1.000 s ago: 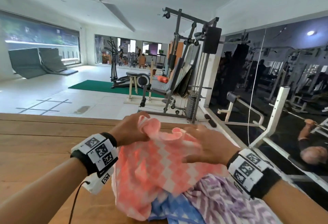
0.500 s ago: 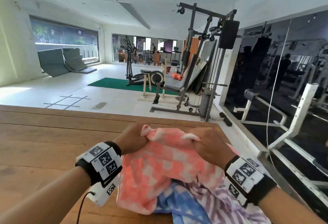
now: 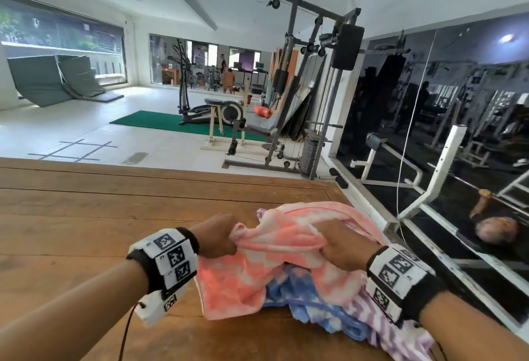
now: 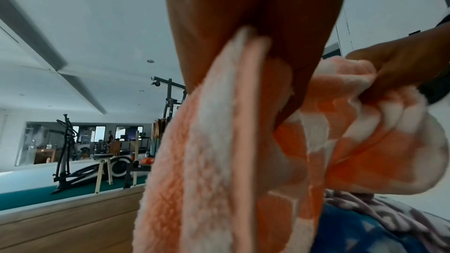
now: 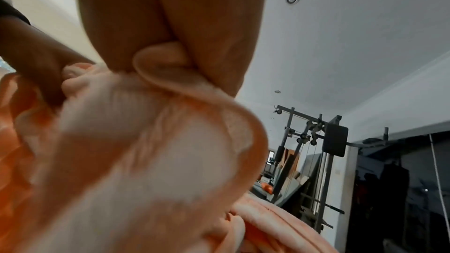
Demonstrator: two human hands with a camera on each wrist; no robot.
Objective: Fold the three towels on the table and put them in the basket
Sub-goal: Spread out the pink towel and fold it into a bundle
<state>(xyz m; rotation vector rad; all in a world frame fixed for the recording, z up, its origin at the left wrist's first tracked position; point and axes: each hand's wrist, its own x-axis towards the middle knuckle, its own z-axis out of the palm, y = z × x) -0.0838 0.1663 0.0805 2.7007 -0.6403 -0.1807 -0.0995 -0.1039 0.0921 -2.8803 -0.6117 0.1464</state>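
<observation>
An orange-and-white checked towel (image 3: pixel 274 252) lies bunched on top of a pile near the wooden table's (image 3: pixel 100 217) right edge. My left hand (image 3: pixel 217 236) grips its left part, and my right hand (image 3: pixel 339 246) grips it further right; both fists are curled round the cloth. The left wrist view shows the orange towel (image 4: pixel 219 161) hanging from my left hand (image 4: pixel 248 32), with my right hand (image 4: pixel 399 72) pinching it beyond. The right wrist view shows the orange towel (image 5: pixel 146 151) clamped in my right hand (image 5: pixel 175 32). Under it lie a blue towel (image 3: pixel 312 300) and a purple towel (image 3: pixel 395 332). No basket is in view.
The table's far edge (image 3: pixel 171 167) and right edge (image 3: pixel 346 197) are close to the pile. Beyond stand a weight machine (image 3: pixel 309 88) and a white bench frame (image 3: pixel 429 183) by a mirrored wall. Bare wood stretches to the left.
My hands went from lying loosely on the orange towel to gripping it in fists. They have drawn a little apart, and the towel is bunched between them.
</observation>
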